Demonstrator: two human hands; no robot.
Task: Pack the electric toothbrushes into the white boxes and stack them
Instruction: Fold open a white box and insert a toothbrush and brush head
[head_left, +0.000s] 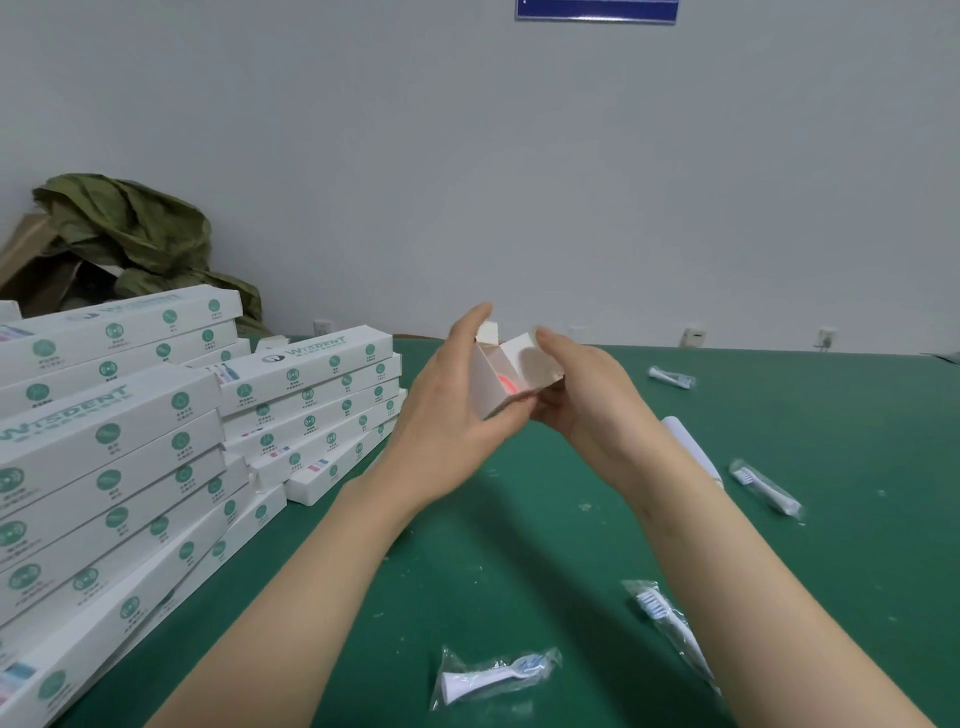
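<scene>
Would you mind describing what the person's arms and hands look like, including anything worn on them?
Both forearms are bare as far as the frame shows: no sleeves, gloves, watch, bracelet or rings are visible. The left hand and right hand have short, unpainted-looking nails, though the fingertips are too small to be certain. No markings or bandages show on either arm.

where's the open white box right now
The open white box is held above the green table at centre, between the left hand and right hand.

Stacked boxes (156, 441) lie on the table (519, 545) to your left. Bagged brush heads (493, 673) lie near and right. Your hands (447, 410) hold a box (511, 376) between these.
</scene>
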